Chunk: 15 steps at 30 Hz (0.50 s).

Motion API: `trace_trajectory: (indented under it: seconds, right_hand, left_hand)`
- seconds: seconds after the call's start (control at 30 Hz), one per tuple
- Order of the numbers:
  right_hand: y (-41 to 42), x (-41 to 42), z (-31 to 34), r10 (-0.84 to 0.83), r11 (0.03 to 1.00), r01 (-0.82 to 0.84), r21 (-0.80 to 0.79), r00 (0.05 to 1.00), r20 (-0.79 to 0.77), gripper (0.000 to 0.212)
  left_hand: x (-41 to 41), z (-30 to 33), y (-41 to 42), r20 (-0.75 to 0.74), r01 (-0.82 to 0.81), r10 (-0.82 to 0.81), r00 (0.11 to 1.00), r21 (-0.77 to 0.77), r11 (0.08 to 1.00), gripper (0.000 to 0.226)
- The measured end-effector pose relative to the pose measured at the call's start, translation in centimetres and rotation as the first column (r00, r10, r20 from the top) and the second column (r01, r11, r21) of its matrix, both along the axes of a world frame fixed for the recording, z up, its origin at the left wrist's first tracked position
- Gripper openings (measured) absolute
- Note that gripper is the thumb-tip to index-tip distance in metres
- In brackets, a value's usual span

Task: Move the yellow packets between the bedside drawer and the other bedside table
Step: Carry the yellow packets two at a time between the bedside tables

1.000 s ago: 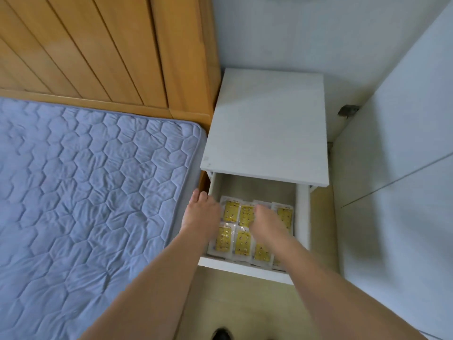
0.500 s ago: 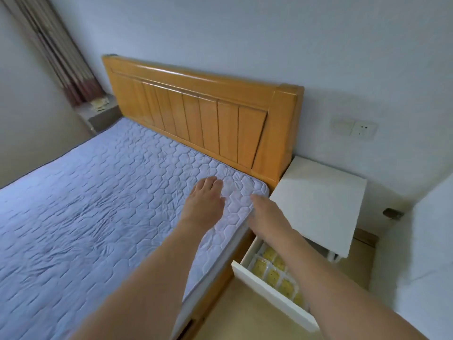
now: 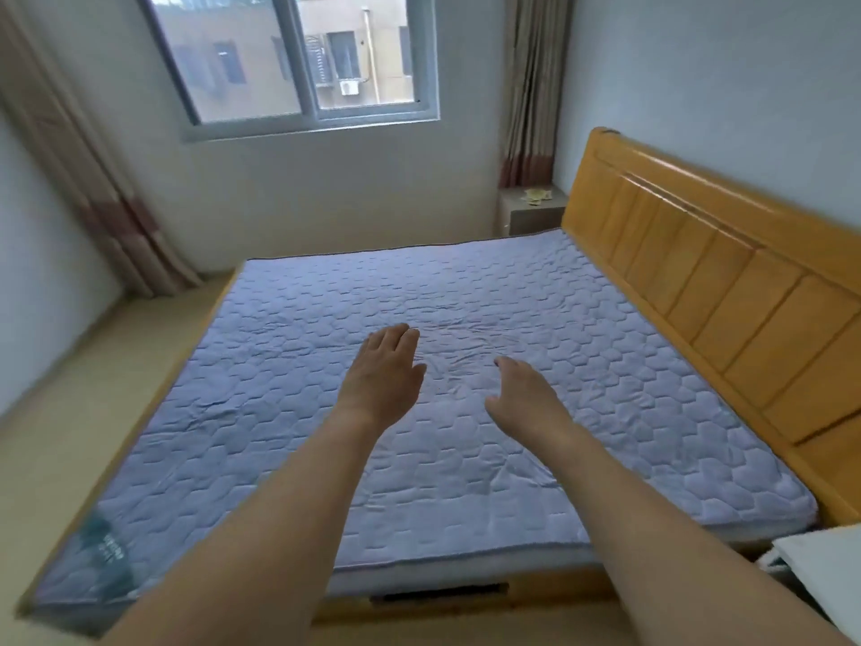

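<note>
My left hand [image 3: 382, 375] is stretched out flat over the blue mattress [image 3: 559, 319], fingers straight, holding nothing. My right hand [image 3: 524, 396] hovers beside it to the right. I see it from the back, its fingers bend down out of sight, and no packet shows in it. Far across the bed, a grey bedside table [image 3: 531, 216] stands in the corner with a few yellow packets [image 3: 536, 195] on top. A corner of the white bedside table [image 3: 824, 552] shows at the bottom right; its drawer is out of view.
The wooden headboard [image 3: 722, 291] runs along the right wall. A window [image 3: 298, 62] with curtains [image 3: 531, 86] fills the far wall. Beige floor [image 3: 93, 366] lies along the left side of the bed and at its foot.
My view has swung left from the open drawer to the whole bed. Both hands have left the drawer and now reach out over the mattress.
</note>
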State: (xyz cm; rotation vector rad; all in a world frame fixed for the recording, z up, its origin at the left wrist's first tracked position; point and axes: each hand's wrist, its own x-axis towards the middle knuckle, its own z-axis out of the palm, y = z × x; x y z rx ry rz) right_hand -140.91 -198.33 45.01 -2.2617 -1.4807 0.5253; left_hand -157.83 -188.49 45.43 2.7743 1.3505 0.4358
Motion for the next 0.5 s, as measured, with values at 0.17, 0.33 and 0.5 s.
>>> trace_trajectory:
  seconds: [0.17,0.33,0.5]
  right_hand:
    - [6.8,-17.7,1.7,0.292,0.956,-0.291,0.041,0.957,0.001,0.06]
    - [11.4,-37.2,3.4,0.515,0.852,-0.516,0.087,0.857,0.035,0.055]
    - [13.7,-55.1,4.4,0.671,0.725,-0.673,0.142,0.738,0.073,0.044]
  left_hand:
    - [-21.4,3.0,3.2,-0.062,-0.256,0.26,0.964,0.068,0.964,0.055]
    - [-42.8,5.6,2.8,-0.046,-0.484,0.491,0.87,0.117,0.867,0.053]
    - [-59.9,6.1,-0.2,0.015,-0.651,0.652,0.758,0.089,0.754,0.053]
